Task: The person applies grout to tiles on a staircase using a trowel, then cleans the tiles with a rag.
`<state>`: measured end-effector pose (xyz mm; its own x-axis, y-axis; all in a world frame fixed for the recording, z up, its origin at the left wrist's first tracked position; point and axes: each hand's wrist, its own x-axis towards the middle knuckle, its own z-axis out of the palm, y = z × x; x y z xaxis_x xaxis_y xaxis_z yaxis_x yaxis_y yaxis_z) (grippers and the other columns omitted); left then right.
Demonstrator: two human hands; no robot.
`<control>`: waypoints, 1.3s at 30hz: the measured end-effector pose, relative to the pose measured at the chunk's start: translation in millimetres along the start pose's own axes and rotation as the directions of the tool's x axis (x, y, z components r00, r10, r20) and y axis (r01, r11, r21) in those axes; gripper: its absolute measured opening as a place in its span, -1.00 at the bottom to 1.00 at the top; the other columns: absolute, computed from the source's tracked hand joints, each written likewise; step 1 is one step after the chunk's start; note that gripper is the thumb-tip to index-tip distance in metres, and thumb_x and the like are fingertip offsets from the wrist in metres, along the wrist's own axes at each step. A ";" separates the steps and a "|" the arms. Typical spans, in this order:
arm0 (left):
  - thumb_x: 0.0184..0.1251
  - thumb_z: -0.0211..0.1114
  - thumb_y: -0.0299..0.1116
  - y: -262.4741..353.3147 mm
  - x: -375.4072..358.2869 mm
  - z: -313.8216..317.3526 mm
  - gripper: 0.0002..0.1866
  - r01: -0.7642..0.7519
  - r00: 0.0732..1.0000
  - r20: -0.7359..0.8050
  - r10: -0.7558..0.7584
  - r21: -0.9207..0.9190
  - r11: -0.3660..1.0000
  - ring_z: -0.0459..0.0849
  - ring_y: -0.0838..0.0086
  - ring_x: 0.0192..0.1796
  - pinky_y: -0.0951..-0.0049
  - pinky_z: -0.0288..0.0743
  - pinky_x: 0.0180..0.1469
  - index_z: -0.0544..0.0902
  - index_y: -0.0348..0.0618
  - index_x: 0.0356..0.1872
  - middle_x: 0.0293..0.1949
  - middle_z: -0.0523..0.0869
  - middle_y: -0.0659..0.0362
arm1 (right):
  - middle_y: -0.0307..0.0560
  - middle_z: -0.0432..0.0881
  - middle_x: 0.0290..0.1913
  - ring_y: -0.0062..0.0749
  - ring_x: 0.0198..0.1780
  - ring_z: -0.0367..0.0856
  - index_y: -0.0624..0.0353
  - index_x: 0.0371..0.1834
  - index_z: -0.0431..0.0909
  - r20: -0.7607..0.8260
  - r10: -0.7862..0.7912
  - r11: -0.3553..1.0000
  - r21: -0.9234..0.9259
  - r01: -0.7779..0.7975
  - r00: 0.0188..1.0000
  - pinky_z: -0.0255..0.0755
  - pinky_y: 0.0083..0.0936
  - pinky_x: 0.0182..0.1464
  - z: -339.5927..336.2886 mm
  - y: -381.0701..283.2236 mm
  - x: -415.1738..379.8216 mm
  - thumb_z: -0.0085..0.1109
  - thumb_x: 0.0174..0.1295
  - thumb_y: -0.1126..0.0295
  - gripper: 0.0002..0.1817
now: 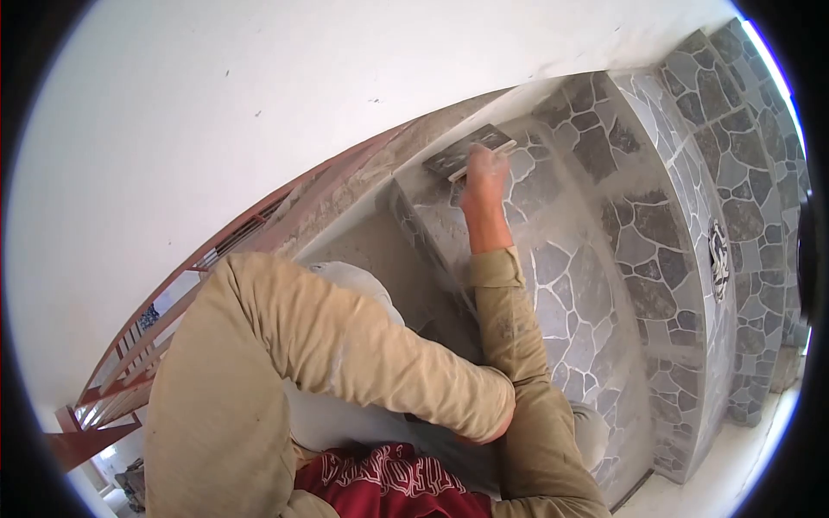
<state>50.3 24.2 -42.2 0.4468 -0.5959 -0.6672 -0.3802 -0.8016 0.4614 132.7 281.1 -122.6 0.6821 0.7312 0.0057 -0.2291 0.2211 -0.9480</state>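
white wall and stonework: a white wall [216,129] sweeps across the top left, dark stones [553,276] with pale joints climb in levels on the right.
right hand: there it is [486,177], far out on a stretched arm, fingers wrapped around the pale bar [509,148] of a flat float.
float: the dark plate [456,157] sits at the wall's foot, beside the stonework; gripped by the bar, probably, to spare the fingers and steer the face. contact beneath? can't tell.
left hand: tucked past its cuff, just a sliver of skin [504,428] showing; grasping or loose, can't tell. that forearm crosses the right arm, perhaps as a brace.
knees: two grey ones, it seems, one [354,281] left of the right arm, one [592,436] right; a low crouch, i'd judge, for reach.
the count: one float, two khaki sleeves [380,363], one maroon shirt [389,483].
farther out: one black-and-white emblem [718,263] on the stonework, one red railing [112,388] far left.
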 end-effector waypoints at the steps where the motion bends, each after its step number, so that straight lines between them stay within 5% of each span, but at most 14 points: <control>1: 0.11 0.32 -0.09 4.0 8.4 -1.2 -0.64 0.063 0.986 0.151 -0.065 0.018 0.998 0.66 0.14 0.00 -0.16 0.50 -0.09 0.75 0.13 -0.06 -0.02 0.73 0.25 | -0.33 0.32 -0.53 -0.61 -0.51 0.22 0.19 -0.58 0.34 -0.042 -0.051 0.990 -0.134 0.045 0.998 0.12 -0.46 -0.52 0.7 -1.7 0.1 0.04 0.09 0.52 -0.86; 2: 0.11 0.32 -0.09 8.0 5.3 -0.1 -0.64 0.052 0.986 0.155 -0.054 0.019 0.998 0.66 0.14 0.00 -0.16 0.50 -0.09 0.75 0.13 -0.06 -0.02 0.73 0.25 | -0.33 0.32 -0.53 -0.61 -0.51 0.22 0.19 -0.58 0.34 -0.053 -0.047 0.990 -0.137 0.040 0.997 0.12 -0.46 -0.52 -4.1 -0.6 4.7 0.04 0.09 0.52 -0.86; 4: 0.11 0.31 -0.09 14.6 -22.5 -6.5 -0.63 0.017 0.997 0.071 -0.019 0.027 0.999 0.66 0.14 -0.01 -0.16 0.50 -0.11 0.74 0.13 -0.04 -0.01 0.73 0.25 | -0.35 0.27 -0.57 -0.63 -0.52 0.19 0.17 -0.63 0.30 -0.196 0.244 0.961 -0.083 -0.264 0.950 0.07 -0.44 -0.53 -11.3 -3.6 25.4 0.06 0.08 0.53 -0.81; 11: 0.10 0.31 -0.11 26.2 -44.0 -10.8 -0.60 0.003 1.000 -0.029 -0.001 0.058 0.998 0.66 0.12 -0.01 -0.20 0.49 -0.13 0.74 0.09 -0.01 -0.04 0.74 0.21 | -0.34 0.25 -0.60 -0.62 -0.54 0.16 0.15 -0.69 0.25 -0.066 0.004 0.991 -0.132 -0.013 0.998 0.05 -0.42 -0.55 -10.2 10.3 20.5 0.09 0.08 0.50 -0.74; 14: 0.10 0.31 -0.12 16.4 -50.6 -8.9 -0.62 -0.049 0.996 -0.067 0.052 0.036 0.998 0.67 0.10 -0.05 -0.21 0.50 -0.16 0.75 0.08 -0.03 -0.06 0.74 0.20 | -0.33 0.26 -0.60 -0.61 -0.54 0.17 0.16 -0.70 0.24 0.145 -0.321 0.940 -0.074 0.334 0.936 0.05 -0.41 -0.55 -13.3 -4.1 20.4 0.10 0.07 0.48 -0.73; 16: 0.10 0.30 -0.13 14.9 -48.6 -15.6 -0.63 -0.039 0.998 -0.040 0.041 0.056 0.998 0.68 0.09 -0.07 -0.22 0.51 -0.18 0.75 0.08 -0.06 -0.08 0.75 0.20 | -0.32 0.27 -0.60 -0.60 -0.54 0.18 0.18 -0.69 0.25 -0.098 0.017 0.988 -0.151 -0.032 0.995 0.05 -0.41 -0.56 7.4 -26.4 2.2 0.10 0.06 0.48 -0.74; 17: 0.10 0.29 -0.14 17.9 -41.5 -17.3 -0.65 -0.033 0.999 -0.014 0.034 0.062 0.998 0.69 0.08 -0.09 -0.22 0.51 -0.21 0.76 0.07 -0.08 -0.11 0.75 0.19 | -0.32 0.27 -0.60 -0.60 -0.54 0.18 0.18 -0.69 0.25 -0.093 0.031 0.988 -0.148 -0.045 0.995 0.05 -0.41 -0.56 0.9 -12.6 9.6 0.10 0.06 0.48 -0.74; 20: 0.09 0.29 -0.10 22.9 -44.8 -8.6 -0.65 -0.020 1.000 0.021 0.018 0.095 0.995 0.69 0.07 -0.11 -0.22 0.51 -0.23 0.77 0.10 -0.10 -0.12 0.75 0.20 | -0.30 0.28 -0.60 -0.61 -0.52 0.19 0.20 -0.69 0.26 0.119 -0.299 0.913 -0.254 0.320 0.947 0.05 -0.39 -0.56 -18.5 7.0 22.5 0.09 0.05 0.48 -0.75; 22: 0.09 0.29 -0.09 15.1 -42.6 -4.0 -0.65 -0.091 0.989 -0.123 0.088 -0.018 0.996 0.69 0.08 -0.12 -0.22 0.51 -0.24 0.77 0.10 -0.10 -0.11 0.75 0.20 | -0.29 0.33 -0.63 -0.56 -0.60 0.28 0.16 -0.68 0.34 -0.029 -0.018 0.989 -0.148 0.014 0.999 0.08 -0.44 -0.58 -13.6 -9.6 22.4 0.10 0.03 0.57 -0.80; 24: 0.09 0.29 -0.09 17.4 -45.3 -15.6 -0.65 -0.044 0.996 -0.079 0.047 0.045 0.998 0.69 0.09 -0.11 -0.22 0.51 -0.25 0.77 0.09 -0.11 -0.12 0.76 0.20 | -0.33 0.28 -0.66 -0.59 -0.64 0.22 0.13 -0.73 0.31 -0.082 0.001 0.996 -0.088 -0.008 0.997 0.04 -0.44 -0.61 -3.8 -13.7 20.0 0.10 0.04 0.54 -0.75; 27: 0.08 0.30 -0.10 20.2 -43.8 -15.6 -0.65 -0.046 0.999 -0.019 0.047 0.069 0.997 0.69 0.11 -0.10 -0.21 0.51 -0.26 0.77 0.07 -0.11 -0.12 0.76 0.21 | -0.34 0.27 -0.66 -0.61 -0.65 0.19 0.13 -0.73 0.31 0.096 -0.254 0.908 -0.318 0.271 0.962 0.03 -0.44 -0.61 -20.8 5.1 24.0 0.11 0.04 0.53 -0.75; 29: 0.07 0.30 -0.10 19.3 -43.9 -18.6 -0.64 -0.058 0.998 0.000 0.058 0.069 0.996 0.69 0.12 -0.10 -0.20 0.51 -0.26 0.77 0.06 -0.11 -0.12 0.76 0.21 | -0.33 0.27 -0.66 -0.60 -0.64 0.20 0.15 -0.70 0.33 0.008 -0.066 0.997 -0.043 0.066 0.998 0.03 -0.44 -0.61 -25.6 2.4 31.2 0.10 0.04 0.53 -0.78; 36: 0.06 0.32 -0.14 17.9 -39.1 -19.2 -0.65 0.002 0.991 0.133 -0.010 0.064 0.998 0.69 0.13 -0.10 -0.18 0.50 -0.28 0.77 0.10 -0.10 -0.11 0.76 0.25 | -0.31 0.30 -0.65 -0.54 -0.64 0.23 0.17 -0.67 0.38 -0.089 0.064 0.997 -0.035 -0.067 0.994 0.04 -0.43 -0.60 -16.6 -2.8 31.8 0.12 0.03 0.53 -0.82; 39: 0.07 0.32 -0.16 5.3 -50.8 -18.4 -0.68 -0.088 0.995 -0.046 0.086 -0.038 0.995 0.70 0.17 -0.10 -0.13 0.51 -0.32 0.77 0.12 -0.11 -0.11 0.76 0.25 | -0.35 0.23 -0.59 -0.61 -0.55 0.15 0.16 -0.65 0.23 -0.064 -0.034 0.996 -0.081 0.028 0.997 0.03 -0.45 -0.58 -13.8 -0.9 38.5 0.10 0.11 0.45 -0.73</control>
<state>40.5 49.4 4.9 0.4495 -0.6642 -0.5973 -0.3864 -0.7475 0.5403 168.8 300.1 -125.9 0.7325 0.6806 0.0174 -0.1524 0.1887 -0.9701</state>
